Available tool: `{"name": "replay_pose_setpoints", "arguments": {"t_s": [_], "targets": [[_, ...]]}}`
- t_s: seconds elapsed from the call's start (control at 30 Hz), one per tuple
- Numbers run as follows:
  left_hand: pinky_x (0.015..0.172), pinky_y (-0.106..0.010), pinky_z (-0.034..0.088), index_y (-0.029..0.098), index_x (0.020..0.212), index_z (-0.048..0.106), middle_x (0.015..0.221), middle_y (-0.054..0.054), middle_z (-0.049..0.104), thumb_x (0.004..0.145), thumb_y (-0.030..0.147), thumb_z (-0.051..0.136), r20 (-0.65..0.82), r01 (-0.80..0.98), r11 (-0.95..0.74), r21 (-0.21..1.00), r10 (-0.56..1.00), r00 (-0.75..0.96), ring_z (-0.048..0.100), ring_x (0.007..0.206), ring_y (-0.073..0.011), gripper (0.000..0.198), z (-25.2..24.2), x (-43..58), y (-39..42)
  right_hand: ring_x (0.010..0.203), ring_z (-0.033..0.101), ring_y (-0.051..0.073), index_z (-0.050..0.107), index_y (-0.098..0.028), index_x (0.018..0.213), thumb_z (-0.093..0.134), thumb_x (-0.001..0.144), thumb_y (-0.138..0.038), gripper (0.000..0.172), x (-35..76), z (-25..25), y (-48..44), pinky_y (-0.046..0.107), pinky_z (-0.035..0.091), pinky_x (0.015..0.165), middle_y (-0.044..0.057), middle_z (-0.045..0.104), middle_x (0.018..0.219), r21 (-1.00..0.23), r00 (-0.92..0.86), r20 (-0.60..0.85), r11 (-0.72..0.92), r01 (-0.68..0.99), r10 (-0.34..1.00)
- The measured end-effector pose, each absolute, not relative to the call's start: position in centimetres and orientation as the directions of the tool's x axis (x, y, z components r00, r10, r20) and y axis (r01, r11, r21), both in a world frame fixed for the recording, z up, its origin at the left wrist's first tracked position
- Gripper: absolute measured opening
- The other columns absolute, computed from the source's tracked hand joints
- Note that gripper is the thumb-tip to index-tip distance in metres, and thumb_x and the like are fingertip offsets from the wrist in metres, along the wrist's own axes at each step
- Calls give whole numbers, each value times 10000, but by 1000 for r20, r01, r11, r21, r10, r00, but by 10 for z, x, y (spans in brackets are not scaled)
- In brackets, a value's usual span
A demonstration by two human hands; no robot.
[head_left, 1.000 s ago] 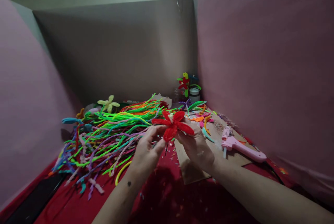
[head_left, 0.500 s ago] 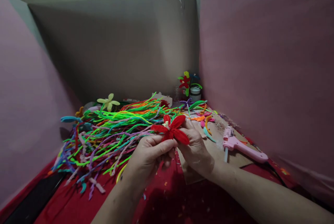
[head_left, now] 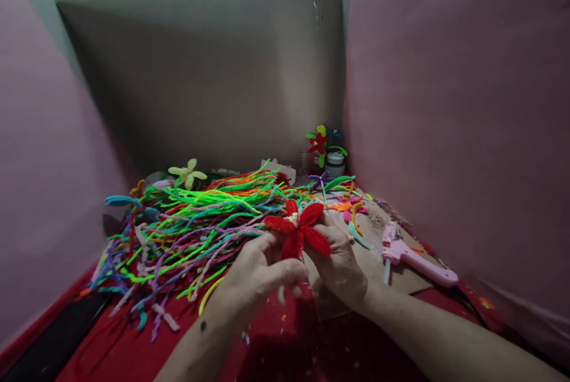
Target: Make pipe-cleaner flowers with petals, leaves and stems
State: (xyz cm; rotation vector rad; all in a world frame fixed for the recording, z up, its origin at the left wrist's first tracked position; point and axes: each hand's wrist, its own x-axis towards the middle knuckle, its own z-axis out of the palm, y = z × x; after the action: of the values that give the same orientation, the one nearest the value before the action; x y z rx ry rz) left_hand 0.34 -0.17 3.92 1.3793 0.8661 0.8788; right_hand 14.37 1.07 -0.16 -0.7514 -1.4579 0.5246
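A red pipe-cleaner flower (head_left: 297, 229) with long fuzzy petals and a pale yellow centre faces me, held up above the table. My right hand (head_left: 341, 260) grips it from behind, at the right-hand petals. My left hand (head_left: 262, 272) is curled close at its lower left, thumb below the petals and fingers partly behind them. Those left fingertips are blurred and partly hidden, as is the back of the flower. Behind my hands spreads a big heap of coloured pipe cleaners (head_left: 214, 210).
A pink glue gun (head_left: 418, 260) rests on a cardboard sheet (head_left: 371, 263) to the right. Loose petals and a purple flower (head_left: 321, 180) lie further back. A pale yellow flower (head_left: 188, 174) tops the heap. Finished flowers stand by a lidded jar (head_left: 335, 163). Pink panels enclose both sides.
The red flower sits slightly further right and lower in view. My left thumb has slid off its front to below the petals. The camera view has shifted a little.
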Motion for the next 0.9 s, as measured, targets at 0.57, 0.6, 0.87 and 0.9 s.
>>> {"name": "replay_pose_setpoints", "arguments": {"t_s": [0.57, 0.6, 0.87, 0.9], "targets": [[383, -138, 277, 131, 740, 600, 522, 40, 487, 729, 304, 672, 17, -298, 114, 948, 914, 405, 368, 395, -21, 188, 36, -11, 14, 769, 498, 166, 661, -206, 675, 559, 827, -317, 215, 144, -7, 7, 319, 405, 752, 36, 593, 862, -712, -14, 702, 702, -9, 712], [408, -146, 312, 134, 782, 611, 577, 25, 522, 731, 320, 669, 26, -300, 96, 949, 924, 381, 411, 431, -31, 201, 36, -12, 15, 794, 498, 172, 656, -206, 676, 559, 827, -313, 209, 144, -8, 7, 319, 406, 753, 36, 583, 858, -709, -14, 705, 705, -11, 709], [606, -204, 441, 185, 1072, 608, 725, -8, 594, 775, 296, 617, 112, -377, -5, 926, 958, 264, 561, 642, -102, 317, 49, -10, 9, 897, 494, 205, 676, -243, 779, 553, 830, -269, 136, 145, -7, 1, 367, 404, 796, 49, 579, 925, -655, -126, 749, 756, 9, 651], [619, -211, 445, 175, 1052, 618, 726, -14, 599, 772, 291, 619, 102, -367, 6, 930, 956, 276, 565, 648, -107, 303, 50, -10, 8, 895, 498, 205, 681, -249, 785, 556, 827, -267, 133, 144, -8, 0, 371, 407, 798, 48, 580, 924, -652, -137, 750, 758, 11, 647]]}}
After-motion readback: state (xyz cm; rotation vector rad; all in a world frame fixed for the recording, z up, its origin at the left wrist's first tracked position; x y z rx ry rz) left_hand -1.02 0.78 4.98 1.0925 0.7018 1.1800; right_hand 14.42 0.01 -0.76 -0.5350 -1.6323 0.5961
